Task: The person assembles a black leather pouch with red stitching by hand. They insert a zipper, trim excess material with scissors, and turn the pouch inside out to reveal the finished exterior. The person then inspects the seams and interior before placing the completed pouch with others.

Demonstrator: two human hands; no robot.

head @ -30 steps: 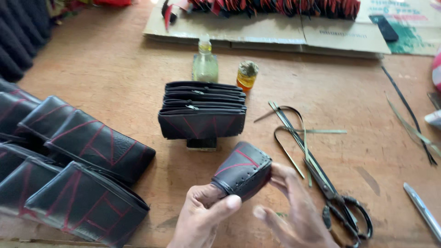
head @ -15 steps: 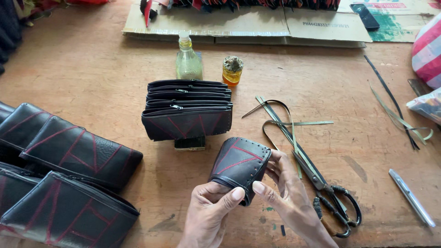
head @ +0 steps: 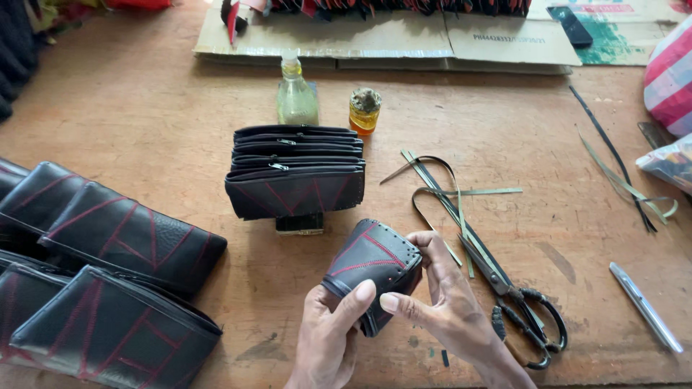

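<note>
Black leather stitched in red fills my left side: a row of flat pouches [head: 108, 281] lies overlapped on the wooden table [head: 144, 122] at nine o'clock. At the centre, toward twelve o'clock, a stack of zipped pouches [head: 295, 173] stands on edge, with a small glass bottle [head: 297, 94] and a little amber jar [head: 365, 109] behind it. Low at six o'clock, my left hand [head: 328, 335] curls under a small black leather piece [head: 371, 270], thumb pressed on its lower edge. My right hand [head: 450, 299] pinches the same piece from the right, fingertips closed on its punched rim. Just right of it, at four o'clock, lie black-handled scissors [head: 515, 295] beside thin green strips [head: 447, 191]. Farther right, a silver pen [head: 645, 306] lies at the edge.
</note>
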